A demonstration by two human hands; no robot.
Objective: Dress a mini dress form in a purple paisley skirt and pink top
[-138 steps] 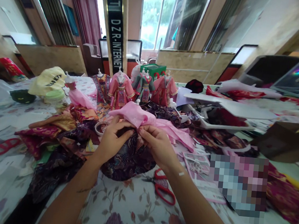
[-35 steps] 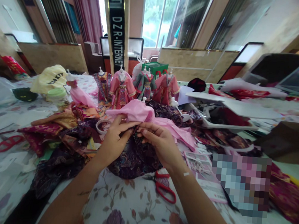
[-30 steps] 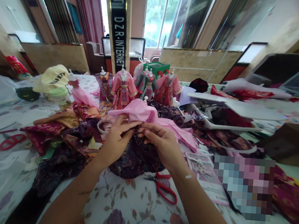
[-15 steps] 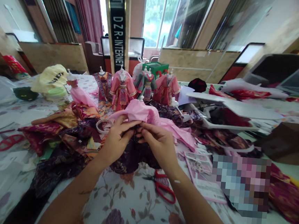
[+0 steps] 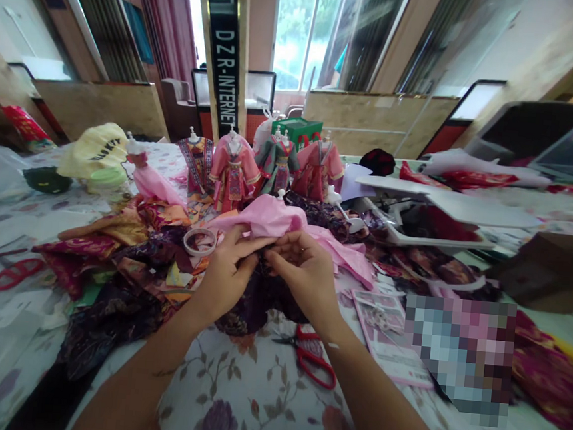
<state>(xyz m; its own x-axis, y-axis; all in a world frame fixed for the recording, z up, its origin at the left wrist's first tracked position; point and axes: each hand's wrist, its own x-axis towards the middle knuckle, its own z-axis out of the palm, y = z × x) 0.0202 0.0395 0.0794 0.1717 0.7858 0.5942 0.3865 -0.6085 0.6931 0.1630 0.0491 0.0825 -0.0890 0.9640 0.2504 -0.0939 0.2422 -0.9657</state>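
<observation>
Both of my hands meet at the middle of the table over dark patterned fabric (image 5: 245, 308) that hangs down below them. My left hand (image 5: 232, 264) is closed, pinching the top of this dark fabric between thumb and fingers. Close beside it, my right hand (image 5: 306, 270) also pinches the dark fabric, with its fingers curled. Pink fabric (image 5: 273, 217) is bunched just beyond my fingertips, with a small white knob poking up behind it. What lies exactly between the fingertips is hidden.
Red-handled scissors (image 5: 316, 365) lie below my right wrist, and another red pair (image 5: 18, 274) at the left. A tape roll (image 5: 200, 241) sits left of my hands. Small dressed mannequins (image 5: 233, 170) stand behind. Fabric scraps (image 5: 127, 254) cover the left; a brown box (image 5: 547, 271) is right.
My right fingers have curled in more and shifted slightly against the dark fabric. The pink fabric and its white knob have tilted a little to the right. My left hand stays nearly in place.
</observation>
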